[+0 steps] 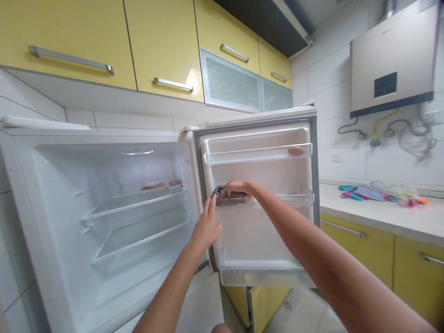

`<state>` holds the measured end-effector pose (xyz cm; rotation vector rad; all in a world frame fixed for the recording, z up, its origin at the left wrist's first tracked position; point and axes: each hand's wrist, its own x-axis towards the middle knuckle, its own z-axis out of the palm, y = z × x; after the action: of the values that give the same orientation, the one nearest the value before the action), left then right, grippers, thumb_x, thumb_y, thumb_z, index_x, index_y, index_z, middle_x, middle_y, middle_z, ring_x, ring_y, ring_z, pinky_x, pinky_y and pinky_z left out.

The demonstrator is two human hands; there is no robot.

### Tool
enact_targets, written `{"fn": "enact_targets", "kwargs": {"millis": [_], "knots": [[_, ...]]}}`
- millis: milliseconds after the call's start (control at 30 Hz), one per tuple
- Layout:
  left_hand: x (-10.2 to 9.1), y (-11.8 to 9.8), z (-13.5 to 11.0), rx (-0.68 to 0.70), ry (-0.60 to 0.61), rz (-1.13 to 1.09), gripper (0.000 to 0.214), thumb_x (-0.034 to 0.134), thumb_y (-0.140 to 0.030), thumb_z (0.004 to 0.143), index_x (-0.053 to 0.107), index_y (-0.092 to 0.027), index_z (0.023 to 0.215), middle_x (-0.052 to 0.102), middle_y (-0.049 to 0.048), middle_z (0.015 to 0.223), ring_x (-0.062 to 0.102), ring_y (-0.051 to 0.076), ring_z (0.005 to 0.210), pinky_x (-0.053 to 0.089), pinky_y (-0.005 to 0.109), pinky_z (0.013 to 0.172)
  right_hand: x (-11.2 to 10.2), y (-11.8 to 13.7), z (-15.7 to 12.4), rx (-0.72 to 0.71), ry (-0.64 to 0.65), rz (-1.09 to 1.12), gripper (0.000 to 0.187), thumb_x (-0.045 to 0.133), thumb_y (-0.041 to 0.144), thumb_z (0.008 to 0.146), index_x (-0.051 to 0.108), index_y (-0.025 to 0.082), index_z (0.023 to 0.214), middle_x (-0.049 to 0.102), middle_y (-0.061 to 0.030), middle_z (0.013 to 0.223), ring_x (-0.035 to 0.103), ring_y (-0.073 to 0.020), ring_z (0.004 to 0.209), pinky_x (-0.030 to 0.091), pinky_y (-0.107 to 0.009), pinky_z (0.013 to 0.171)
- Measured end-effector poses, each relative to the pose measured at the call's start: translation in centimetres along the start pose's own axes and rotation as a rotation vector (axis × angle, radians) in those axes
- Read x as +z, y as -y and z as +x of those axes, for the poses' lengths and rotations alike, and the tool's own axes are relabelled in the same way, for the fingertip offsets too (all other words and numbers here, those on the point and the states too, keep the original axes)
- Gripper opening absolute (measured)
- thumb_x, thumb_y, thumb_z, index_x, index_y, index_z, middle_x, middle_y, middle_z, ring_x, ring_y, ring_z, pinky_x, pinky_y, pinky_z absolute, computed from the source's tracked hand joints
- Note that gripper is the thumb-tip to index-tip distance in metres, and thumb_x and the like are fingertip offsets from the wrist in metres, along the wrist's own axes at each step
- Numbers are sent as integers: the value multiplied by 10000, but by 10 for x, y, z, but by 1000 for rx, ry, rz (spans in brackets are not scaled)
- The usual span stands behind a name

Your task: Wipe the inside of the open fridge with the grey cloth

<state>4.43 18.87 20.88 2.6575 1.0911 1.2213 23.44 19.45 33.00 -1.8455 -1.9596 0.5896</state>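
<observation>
A dark grey-brown cloth point(219, 191) lies bunched in the middle shelf point(299, 200) of the open fridge door point(267, 238). My right hand point(240, 187) reaches into this clear shelf from above, its bent fingers pressed onto the cloth. At the shelf's left end is my left hand point(206, 226), fingers stretched upward and thumb apart. Its fingertips meet the shelf's front edge beside the cloth; whether they touch the cloth itself I cannot tell. Part of the cloth shows through the shelf's clear front.
Left of the door is the fridge interior with glass shelves point(142, 236); small packages point(153, 186) sit on the upper one. A reddish item point(296, 151) is in the top door shelf. Colourful cloths point(373, 193) lie on the counter point(347, 210) at right, below a water heater point(391, 60).
</observation>
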Motion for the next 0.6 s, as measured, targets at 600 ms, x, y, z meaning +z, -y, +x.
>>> {"fn": "enact_targets", "kwargs": {"millis": [600], "knots": [[-14, -4, 3, -9, -17, 146, 667, 430, -76, 819, 378, -144, 1480, 365, 195, 1617, 438, 315, 1454, 404, 508, 1185, -90, -94, -107, 205, 22, -414, 314, 599, 208, 637, 700, 162, 931, 750, -89, 801, 661, -202, 616, 452, -293, 526]]}}
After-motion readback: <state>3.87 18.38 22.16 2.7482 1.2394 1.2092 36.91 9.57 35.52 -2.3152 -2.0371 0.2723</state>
